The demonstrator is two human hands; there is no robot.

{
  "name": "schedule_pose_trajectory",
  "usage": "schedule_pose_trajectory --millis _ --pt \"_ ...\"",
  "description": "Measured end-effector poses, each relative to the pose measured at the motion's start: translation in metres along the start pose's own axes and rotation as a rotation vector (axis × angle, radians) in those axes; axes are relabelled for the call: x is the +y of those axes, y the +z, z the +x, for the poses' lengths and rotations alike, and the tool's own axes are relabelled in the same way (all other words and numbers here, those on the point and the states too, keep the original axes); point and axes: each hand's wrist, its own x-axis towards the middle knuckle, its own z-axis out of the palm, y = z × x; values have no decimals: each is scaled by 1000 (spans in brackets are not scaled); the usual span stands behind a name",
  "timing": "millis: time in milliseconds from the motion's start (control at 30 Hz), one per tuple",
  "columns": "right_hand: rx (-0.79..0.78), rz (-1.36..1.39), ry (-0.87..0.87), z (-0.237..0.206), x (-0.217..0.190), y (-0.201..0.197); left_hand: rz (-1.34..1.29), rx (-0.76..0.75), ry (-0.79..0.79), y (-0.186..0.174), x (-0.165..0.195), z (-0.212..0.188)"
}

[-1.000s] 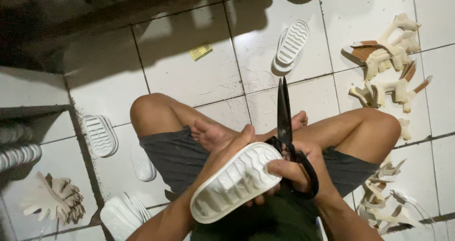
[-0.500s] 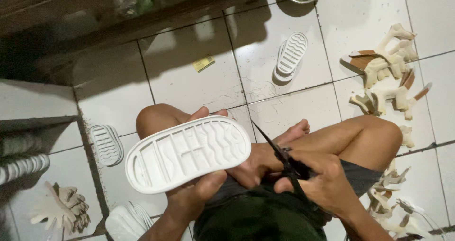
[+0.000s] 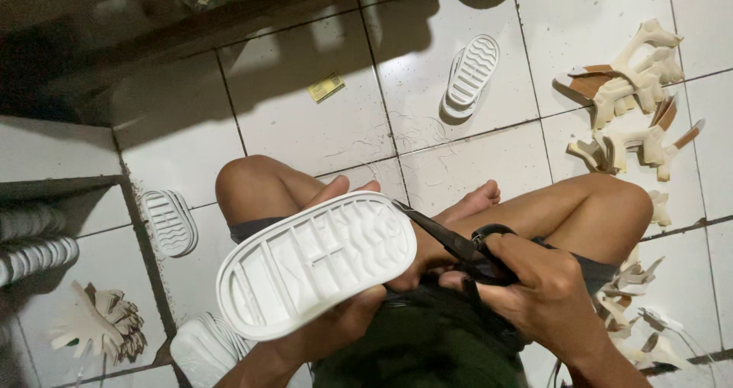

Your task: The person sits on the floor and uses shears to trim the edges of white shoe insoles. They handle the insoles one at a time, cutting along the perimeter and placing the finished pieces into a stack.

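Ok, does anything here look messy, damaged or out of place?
Yes: pale offcuts lie scattered on the floor tiles, with fine shavings nearby. Loose soles lie apart. The white sole in the left hand looks undamaged.

I count two hands: the left hand and the right hand. One pair of black scissors. Loose white shoe soles on the floor number four in plain sight: one held at centre, one at one o'clock, one at nine o'clock, one at seven o'clock. One small yellow scrap lies at twelve o'clock. The piles of cut-off trimmings at two o'clock are too tangled for me to count.
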Motion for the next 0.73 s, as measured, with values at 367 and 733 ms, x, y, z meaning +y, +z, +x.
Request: schedule_pose_trajectory --millis 367,733 --pt "7 25 68 2 4 6 -41 27 10 2 -4 -2" --pt "-5 22 145 5 3 7 -225 38 -53 3 -7 -8"
